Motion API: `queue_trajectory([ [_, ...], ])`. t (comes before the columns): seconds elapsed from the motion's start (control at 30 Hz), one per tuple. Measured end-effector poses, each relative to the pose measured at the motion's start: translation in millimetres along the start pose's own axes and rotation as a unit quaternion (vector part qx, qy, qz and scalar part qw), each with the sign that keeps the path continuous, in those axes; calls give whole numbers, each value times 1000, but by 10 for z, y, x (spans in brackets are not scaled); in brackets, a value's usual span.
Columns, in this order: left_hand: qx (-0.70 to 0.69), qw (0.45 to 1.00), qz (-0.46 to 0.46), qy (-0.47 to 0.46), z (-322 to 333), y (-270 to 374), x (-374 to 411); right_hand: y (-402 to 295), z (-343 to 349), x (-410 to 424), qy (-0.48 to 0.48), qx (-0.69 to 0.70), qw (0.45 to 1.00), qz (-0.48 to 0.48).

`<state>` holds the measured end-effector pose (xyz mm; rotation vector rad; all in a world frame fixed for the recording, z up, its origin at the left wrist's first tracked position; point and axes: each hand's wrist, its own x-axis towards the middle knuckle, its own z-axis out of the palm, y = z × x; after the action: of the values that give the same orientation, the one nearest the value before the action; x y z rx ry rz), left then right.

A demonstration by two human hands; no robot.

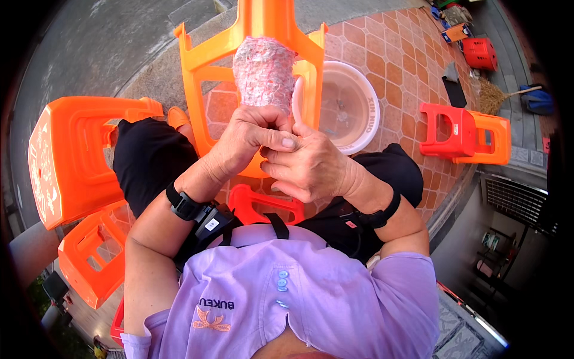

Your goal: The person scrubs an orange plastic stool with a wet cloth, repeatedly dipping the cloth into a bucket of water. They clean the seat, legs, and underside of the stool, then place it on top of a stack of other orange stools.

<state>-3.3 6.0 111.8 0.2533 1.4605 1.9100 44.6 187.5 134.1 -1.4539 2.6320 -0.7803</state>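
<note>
A pink-and-white bundle of knotted or netted fibre (265,72) hangs against an orange plastic stool (190,85) in front of me. My left hand (253,134) and my right hand (309,164) meet just below its lower end, fingertips touching. The thumb and forefinger of each are pinched together; whatever thin strand may lie between them is too small to make out. Beyond my right hand, a round white-rimmed plastic tub (376,105) stands on the floor, with small bits in its bottom.
Orange stools (85,152) stand at the left, a red stool (450,130) and an orange one (500,137) at the right. Part of a red stool (237,202) shows between my legs. A straw broom (491,96) and a red container (480,54) lie farther right on the tiles.
</note>
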Motion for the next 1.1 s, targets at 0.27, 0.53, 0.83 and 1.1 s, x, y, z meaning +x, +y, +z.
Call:
queue_trajectory([
  [0.27,12,1000,20,-16,56,56,-24,8,-52,19,67,-38,997,-19],
  [0.53,31,998,-53,-17,124,105,-64,7,48,-35,66,70,995,-14],
  [0.83,-4,999,-20,-25,-49,30,31,36,80,-58,3,-45,999,4],
  [1.1,-24,998,-6,-59,-50,156,4,24,0,-15,55,-49,997,-3],
])
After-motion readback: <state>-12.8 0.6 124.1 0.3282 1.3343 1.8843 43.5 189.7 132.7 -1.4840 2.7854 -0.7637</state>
